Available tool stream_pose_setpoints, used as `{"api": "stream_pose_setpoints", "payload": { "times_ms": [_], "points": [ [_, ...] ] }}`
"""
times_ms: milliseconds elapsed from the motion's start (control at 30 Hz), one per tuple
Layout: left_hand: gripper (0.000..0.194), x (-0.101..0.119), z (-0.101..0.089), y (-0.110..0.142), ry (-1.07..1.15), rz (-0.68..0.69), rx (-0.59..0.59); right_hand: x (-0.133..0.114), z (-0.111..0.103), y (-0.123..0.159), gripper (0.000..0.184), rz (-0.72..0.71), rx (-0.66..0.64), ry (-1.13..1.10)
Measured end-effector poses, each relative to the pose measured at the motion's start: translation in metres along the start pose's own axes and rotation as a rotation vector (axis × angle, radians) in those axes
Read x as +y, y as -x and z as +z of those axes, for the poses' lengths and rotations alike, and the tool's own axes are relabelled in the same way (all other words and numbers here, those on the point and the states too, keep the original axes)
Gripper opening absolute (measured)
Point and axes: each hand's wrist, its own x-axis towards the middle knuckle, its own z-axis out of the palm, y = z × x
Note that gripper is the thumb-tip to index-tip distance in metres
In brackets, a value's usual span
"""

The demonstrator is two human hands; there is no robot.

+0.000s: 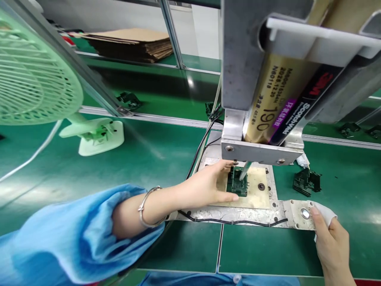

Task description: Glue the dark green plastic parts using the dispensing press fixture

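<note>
The left hand (205, 186) fingers pinch the small, light, likely breakable green part (237, 183) by its sides; the right hand (330, 242) fingers curl round a white cloth (326, 214).

A loose light-blue sleeve (68, 234) is worn on the left arm and is gathered in soft folds above the forearm, which is left bare. A thin silver bangle (146, 206) is worn at the wrist behind the left hand (208, 184). No glove or ring is seen on the right hand (331, 242).
</note>
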Motion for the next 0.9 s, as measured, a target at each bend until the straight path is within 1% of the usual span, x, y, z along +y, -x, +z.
{"api": "stream_pose_setpoints", "payload": {
  "times_ms": [100,167,233,300,433,467,500,567,600,633,667,700,767,833,867,900],
  "points": [
    [0.042,0.008,0.005,-0.006,0.182,0.012,-0.023,0.006,0.000,-0.005,0.066,0.007,-0.008,-0.028],
    [0.033,0.013,0.004,-0.004,0.343,-0.027,-0.064,0.007,0.000,-0.006,0.069,-0.003,-0.014,-0.045],
    [0.030,0.017,0.002,-0.001,0.470,-0.091,-0.138,0.007,0.000,-0.005,0.070,-0.013,-0.019,-0.057],
    [0.029,0.021,0.001,0.002,0.514,-0.178,-0.194,0.008,0.001,-0.005,0.069,-0.026,-0.016,-0.065],
    [0.033,0.024,0.004,0.013,0.606,-0.389,-0.218,0.010,0.001,-0.006,0.069,-0.059,0.022,-0.082],
    [0.031,0.025,0.006,0.018,0.646,-0.414,-0.224,0.011,0.000,-0.004,0.069,-0.074,0.057,-0.089],
    [0.030,0.025,0.008,0.023,0.677,-0.417,-0.226,0.013,-0.001,0.000,0.070,-0.090,0.120,-0.091],
    [0.032,0.027,0.013,0.037,0.682,-0.349,-0.204,0.014,-0.008,0.013,0.069,-0.153,0.251,-0.091],
    [0.036,0.029,0.016,0.045,0.656,-0.289,-0.175,0.013,-0.012,0.023,0.066,-0.216,0.282,-0.081],
    [0.042,0.030,0.019,0.052,0.616,-0.220,-0.140,0.010,-0.017,0.033,0.060,-0.321,0.264,-0.060],
    [0.047,0.031,0.022,0.059,0.569,-0.148,-0.108,0.004,-0.023,0.045,0.053,-0.481,0.194,-0.031],
    [0.050,0.032,0.025,0.065,0.526,-0.081,-0.084,-0.004,-0.028,0.058,0.045,-0.660,0.097,0.008],
    [0.054,0.034,0.031,0.073,0.466,0.028,-0.049,-0.029,-0.034,0.080,0.034,-1.012,-0.124,0.094],
    [0.054,0.037,0.036,0.077,0.425,0.110,-0.023,-0.060,-0.032,0.096,0.031,-1.214,-0.307,0.150],
    [0.053,0.038,0.038,0.078,0.407,0.145,-0.017,-0.076,-0.028,0.101,0.032,-1.291,-0.408,0.185],
    [0.052,0.039,0.040,0.079,0.390,0.178,-0.010,-0.089,-0.023,0.104,0.034,-1.343,-0.479,0.220]
  ]
}}
